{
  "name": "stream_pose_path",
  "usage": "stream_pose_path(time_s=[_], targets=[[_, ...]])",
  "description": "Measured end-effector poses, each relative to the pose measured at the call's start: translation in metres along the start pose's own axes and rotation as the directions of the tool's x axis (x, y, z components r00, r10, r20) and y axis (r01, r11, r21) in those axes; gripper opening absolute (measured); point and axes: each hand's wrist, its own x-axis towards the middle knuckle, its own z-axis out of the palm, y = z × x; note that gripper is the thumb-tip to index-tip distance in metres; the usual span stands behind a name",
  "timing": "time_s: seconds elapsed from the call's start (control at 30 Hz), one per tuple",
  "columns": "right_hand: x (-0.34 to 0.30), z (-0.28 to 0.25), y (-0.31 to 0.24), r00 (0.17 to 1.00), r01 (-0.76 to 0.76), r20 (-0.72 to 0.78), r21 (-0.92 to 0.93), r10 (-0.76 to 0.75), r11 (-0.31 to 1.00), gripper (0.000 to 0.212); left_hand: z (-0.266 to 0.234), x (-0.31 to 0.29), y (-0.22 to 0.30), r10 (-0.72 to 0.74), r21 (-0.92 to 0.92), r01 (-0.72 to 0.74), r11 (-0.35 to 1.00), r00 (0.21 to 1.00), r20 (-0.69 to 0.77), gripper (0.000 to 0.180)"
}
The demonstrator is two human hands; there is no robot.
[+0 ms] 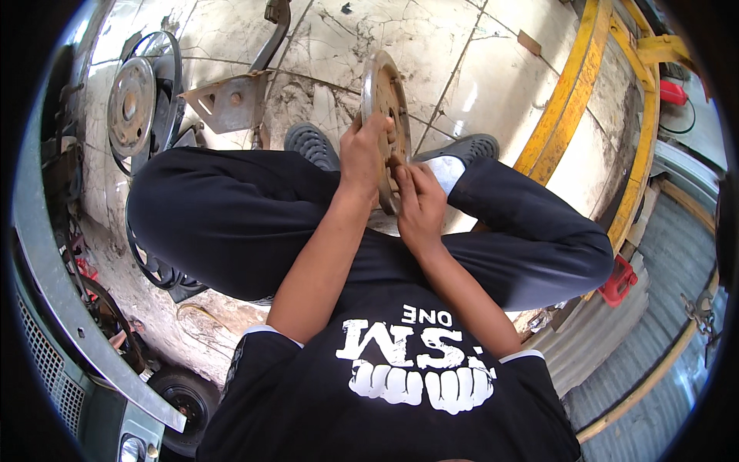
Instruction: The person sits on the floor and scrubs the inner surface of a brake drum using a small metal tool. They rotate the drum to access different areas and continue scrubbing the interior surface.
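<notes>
A round, rusty metal disc (380, 108) with a thick rim and several holes stands on edge between my lower legs. My left hand (360, 158) is closed around its left side, with the thumb over the holed middle. On the disc's right face, low down, the fingers of my right hand (422, 202) are curled and pressed together near a hole. Whether a small part sits between those fingertips is hidden. My dark shoes (312, 145) are just beyond the hands, to either side of the disc.
To the left stand a pulley-like round metal part (132, 105) with a black belt and a metal bracket (227, 104) with a pedal arm. A yellow metal frame (566, 96) rises at right. A red container (618, 280) lies by corrugated sheets (670, 254). A tyre (185, 406) is at lower left.
</notes>
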Motion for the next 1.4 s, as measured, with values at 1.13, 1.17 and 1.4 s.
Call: stream_pose_path(time_s=[1.13,1.17,1.4], targets=[[0.052,-0.121,-0.061,0.946,-0.136,-0.037,0.857,0.321,0.497,0.024,-0.001,0.006,0.003,-0.005,0.314,-0.085,0.945,0.961,0.276,0.064],[0.052,-0.126,-0.071,0.944,-0.119,-0.061,0.855,0.326,0.505,0.022,0.001,0.007,0.001,0.012,0.308,-0.101,0.946,0.960,0.279,0.063],[0.025,-0.118,-0.116,0.908,0.014,-0.210,0.879,0.362,0.476,0.025,0.010,0.011,-0.003,0.079,0.322,-0.143,0.936,0.976,0.203,0.048]])
